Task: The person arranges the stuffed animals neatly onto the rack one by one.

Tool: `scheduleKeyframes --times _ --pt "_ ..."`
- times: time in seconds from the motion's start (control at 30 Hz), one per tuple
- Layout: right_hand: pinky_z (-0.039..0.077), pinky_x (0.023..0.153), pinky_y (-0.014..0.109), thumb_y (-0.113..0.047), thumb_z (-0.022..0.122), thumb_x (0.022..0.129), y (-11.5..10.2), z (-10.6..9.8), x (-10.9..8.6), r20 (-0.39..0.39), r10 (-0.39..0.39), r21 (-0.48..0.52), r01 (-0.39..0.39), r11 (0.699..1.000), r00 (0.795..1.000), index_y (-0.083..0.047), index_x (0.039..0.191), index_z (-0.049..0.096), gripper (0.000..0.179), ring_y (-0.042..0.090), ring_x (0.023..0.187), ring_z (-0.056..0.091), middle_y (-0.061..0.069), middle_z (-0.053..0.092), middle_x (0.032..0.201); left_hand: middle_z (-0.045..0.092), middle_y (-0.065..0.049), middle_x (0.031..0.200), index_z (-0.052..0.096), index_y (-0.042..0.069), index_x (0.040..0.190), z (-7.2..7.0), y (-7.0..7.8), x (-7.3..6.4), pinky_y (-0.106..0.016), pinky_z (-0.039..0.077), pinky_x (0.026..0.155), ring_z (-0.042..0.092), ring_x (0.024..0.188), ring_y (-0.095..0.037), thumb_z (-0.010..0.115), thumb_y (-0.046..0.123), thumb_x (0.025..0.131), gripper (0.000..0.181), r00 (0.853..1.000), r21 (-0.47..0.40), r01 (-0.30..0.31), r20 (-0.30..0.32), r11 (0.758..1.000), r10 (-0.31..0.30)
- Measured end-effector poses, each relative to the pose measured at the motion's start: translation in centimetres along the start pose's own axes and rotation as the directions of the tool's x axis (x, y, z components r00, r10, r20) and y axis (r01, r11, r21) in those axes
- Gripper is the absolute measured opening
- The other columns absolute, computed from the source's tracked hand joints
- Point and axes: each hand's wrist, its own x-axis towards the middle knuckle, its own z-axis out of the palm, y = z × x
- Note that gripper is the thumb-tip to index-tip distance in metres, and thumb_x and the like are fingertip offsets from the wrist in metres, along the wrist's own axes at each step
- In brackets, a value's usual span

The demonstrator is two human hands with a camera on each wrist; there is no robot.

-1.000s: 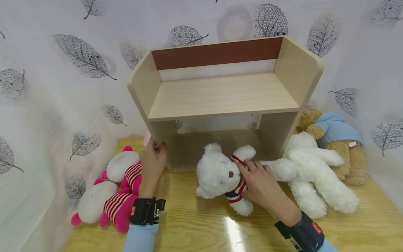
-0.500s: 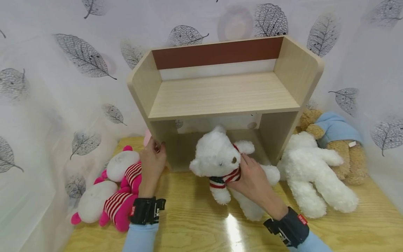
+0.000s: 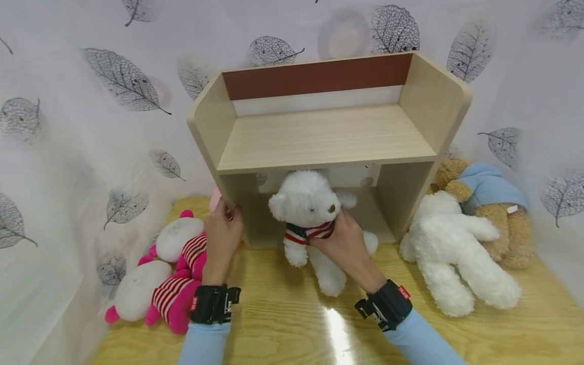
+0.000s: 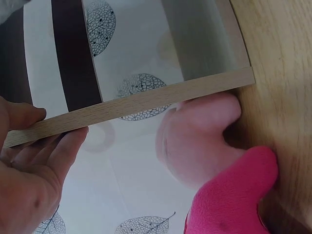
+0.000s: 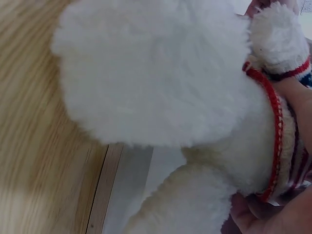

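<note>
A white teddy bear in a striped sweater is gripped round its body by my right hand. It is nearly upright at the front of the shelf's lower compartment, its head just under the middle board. In the right wrist view the bear's white leg fills much of the frame, and the fingers hold the red-edged sweater. My left hand pinches the left side panel of the wooden shelf. The left wrist view shows thumb and fingers on either side of that panel's edge.
Two pink-and-white plush toys in striped tops lie left of the shelf, with a pale pink plush against its side. On the right lie another white bear and a brown bear in blue. Everything stands on a wooden table.
My right hand has carried the bear leftward and turned it from lying sideways to nearly upright, away from the other white bear. The left hand keeps its hold on the panel.
</note>
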Motion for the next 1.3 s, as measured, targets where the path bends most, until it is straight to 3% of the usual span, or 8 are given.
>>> scheduleKeyframes --times 0.23,0.37,0.77,1.03,1.3 --pt "0.059 0.091 0.049 -0.033 0.092 0.073 -0.1 1.6 1.1 0.025 0.130 0.167 -0.132 0.977 0.991 -0.010 0.138 0.051 0.080 0.030 0.113 0.068 0.014 0.065 0.124 0.072 -0.029 0.114 0.066 -0.001 0.124 -0.2 0.1 0.1 -0.055 0.062 0.075 0.075 0.100 -0.042 0.063 0.012 0.097 0.030 0.998 -0.026 0.055 0.023 0.998 -0.054" --pt "0.057 0.095 0.051 -0.038 0.092 0.073 -0.3 2.4 1.3 0.047 0.186 0.212 -0.192 0.958 0.981 -0.013 0.138 0.052 0.081 0.032 0.118 0.066 0.013 0.064 0.128 0.071 -0.028 0.120 0.065 0.000 0.126 -0.2 0.2 -0.1 -0.056 0.061 0.076 0.074 0.101 -0.042 0.063 0.011 0.098 0.031 0.997 -0.035 0.069 0.037 0.997 -0.068" --pt "0.059 0.087 0.048 -0.031 0.093 0.071 0.2 5.8 3.0 -0.083 0.098 0.202 -0.079 0.976 0.992 -0.006 0.130 0.055 0.075 0.033 0.109 0.068 0.017 0.066 0.120 0.072 -0.027 0.119 0.066 0.001 0.123 -0.2 0.3 -0.1 -0.056 0.061 0.076 0.075 0.100 -0.041 0.063 0.012 0.097 0.029 0.997 -0.038 0.075 0.028 0.996 -0.074" --pt "0.057 0.093 0.046 -0.045 0.089 0.076 -0.4 7.5 5.3 0.037 0.200 0.205 -0.203 0.958 0.979 -0.013 0.135 0.055 0.075 0.030 0.118 0.064 0.010 0.064 0.128 0.075 -0.025 0.110 0.068 0.000 0.113 -0.3 0.1 -0.1 -0.053 0.060 0.069 0.077 0.088 -0.038 0.065 0.013 0.096 0.021 0.998 -0.006 0.068 -0.001 0.998 -0.068" --pt "0.052 0.102 0.052 -0.045 0.091 0.073 -0.7 9.2 6.3 0.077 0.286 0.215 -0.296 0.931 0.955 -0.008 0.148 0.043 0.096 0.042 0.128 0.056 0.023 0.053 0.140 0.073 -0.027 0.116 0.068 -0.001 0.119 -0.1 0.0 -0.1 -0.055 0.061 0.075 0.076 0.095 -0.041 0.063 0.009 0.096 0.026 0.997 -0.029 0.070 0.020 0.997 -0.069"
